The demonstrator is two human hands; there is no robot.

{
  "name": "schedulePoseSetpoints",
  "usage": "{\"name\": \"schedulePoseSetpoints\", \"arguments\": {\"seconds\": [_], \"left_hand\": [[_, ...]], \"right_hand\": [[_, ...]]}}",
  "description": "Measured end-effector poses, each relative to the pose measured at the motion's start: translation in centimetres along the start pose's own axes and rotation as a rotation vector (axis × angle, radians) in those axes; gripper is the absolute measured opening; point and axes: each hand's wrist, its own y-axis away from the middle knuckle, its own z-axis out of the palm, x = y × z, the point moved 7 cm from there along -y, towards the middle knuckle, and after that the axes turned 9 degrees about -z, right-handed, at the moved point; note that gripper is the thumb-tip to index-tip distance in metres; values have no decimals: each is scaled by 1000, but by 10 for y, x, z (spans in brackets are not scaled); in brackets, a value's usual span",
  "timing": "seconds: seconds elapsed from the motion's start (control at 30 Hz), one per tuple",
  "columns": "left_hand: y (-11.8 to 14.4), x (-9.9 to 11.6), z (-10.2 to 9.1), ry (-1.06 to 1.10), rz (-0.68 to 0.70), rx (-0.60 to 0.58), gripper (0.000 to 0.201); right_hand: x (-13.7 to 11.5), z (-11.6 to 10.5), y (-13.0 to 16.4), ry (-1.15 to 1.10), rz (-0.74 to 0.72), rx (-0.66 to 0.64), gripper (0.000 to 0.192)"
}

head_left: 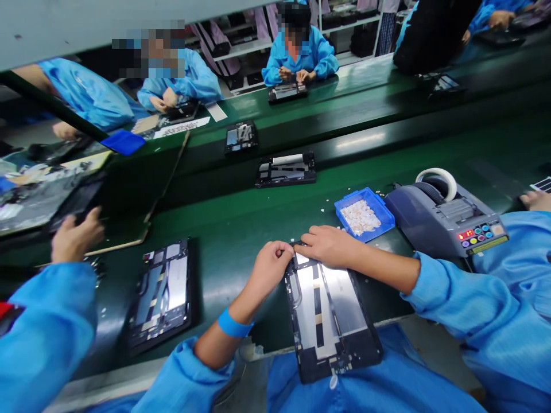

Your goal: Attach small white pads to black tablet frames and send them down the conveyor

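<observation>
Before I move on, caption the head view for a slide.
Left hand and right hand meet at the far end of an open tablet, near a blue tray and tape dispenser.

Your sleeves (456,292) and wristband (235,325) are bright blue. The tablet (330,310) before you is black with silver-grey panels (306,301). Your bench (224,223) is green, the tray (379,232) blue, its chips (360,217) whitish, the tape dispenser (419,221) grey with red digits (465,235). The distant trousers (388,26) look dark blue and checked, though blurred.
</observation>
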Motion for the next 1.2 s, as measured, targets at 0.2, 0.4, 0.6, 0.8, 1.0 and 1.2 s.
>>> {"name": "schedulePoseSetpoints", "arguments": {"seconds": [0.2,0.4,0.6,0.8,1.0,1.2], "left_hand": [[4,-1,-1,-67,55,149,13],[4,-2,1,-67,62,171,11],[3,-14,5,70,-18,191,7],[-6,-25,13,397,-229,5,25],[-12,-22,10,346,-208,-26,16],[-2,-21,4,85,-61,173,34]], "right_hand": [[-1,1,0,-5,-5,-4,27],[-1,0,0,-17,-1,-11,28],[-2,1,1,-3,-3,-22,29],[-2,2,0,1,-7,-24,32],[-3,3,3,23,-9,-11,29],[-1,2,0,51,-25,51,30]]}}
